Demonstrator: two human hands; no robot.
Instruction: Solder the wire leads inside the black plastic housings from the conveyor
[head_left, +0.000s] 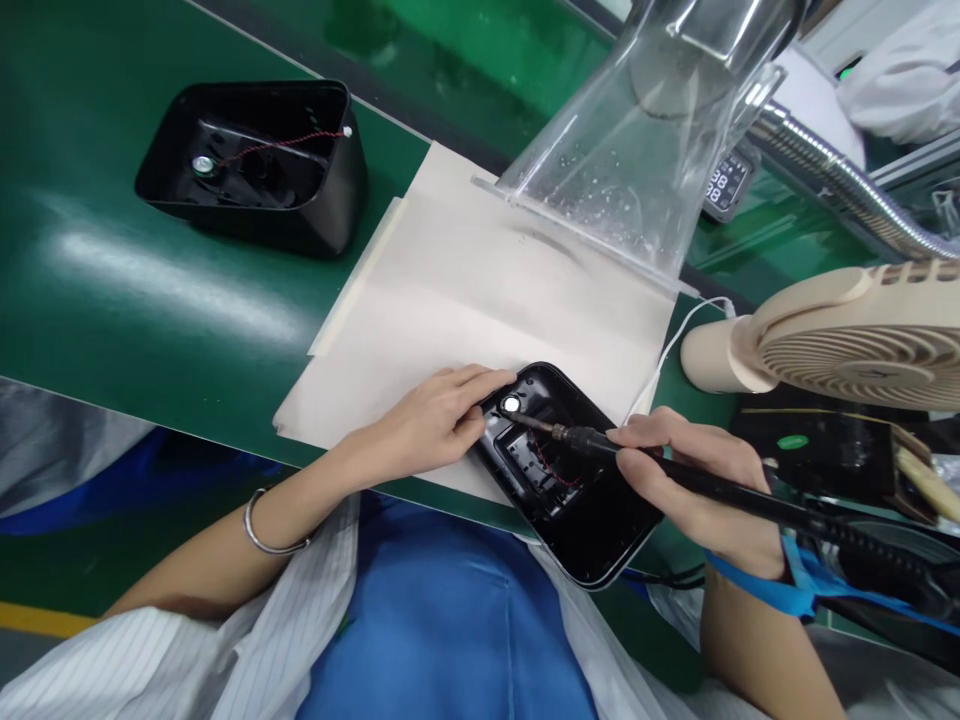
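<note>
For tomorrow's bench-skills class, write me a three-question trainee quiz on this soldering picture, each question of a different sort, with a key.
1. True or false: the right hand holds the soldering iron.
2. The left hand rests on: A) the fan; B) the near black housing; C) the far housing.
3. Fill in: the work surface is coloured ___.
Key: 1 true; 2 B; 3 green.
</note>
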